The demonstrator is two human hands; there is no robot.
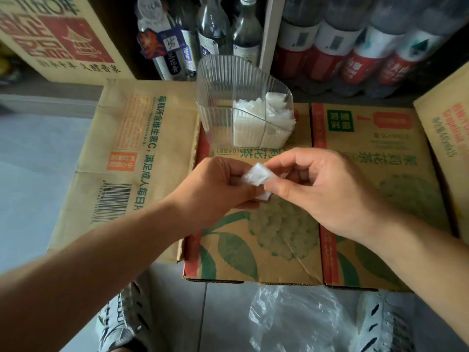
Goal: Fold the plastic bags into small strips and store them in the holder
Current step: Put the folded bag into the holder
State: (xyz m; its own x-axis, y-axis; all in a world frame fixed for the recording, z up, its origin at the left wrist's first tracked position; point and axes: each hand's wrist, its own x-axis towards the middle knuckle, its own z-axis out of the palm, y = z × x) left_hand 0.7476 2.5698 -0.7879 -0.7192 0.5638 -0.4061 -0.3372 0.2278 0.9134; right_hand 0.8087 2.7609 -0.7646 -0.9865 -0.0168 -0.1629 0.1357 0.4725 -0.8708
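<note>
Now both hands' fingertips pinch folded bag.

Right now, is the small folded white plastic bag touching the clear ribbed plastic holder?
Apart. Head view shows the printed cardboard box between the folded white plastic bag and the clear ribbed plastic holder behind it.
</note>
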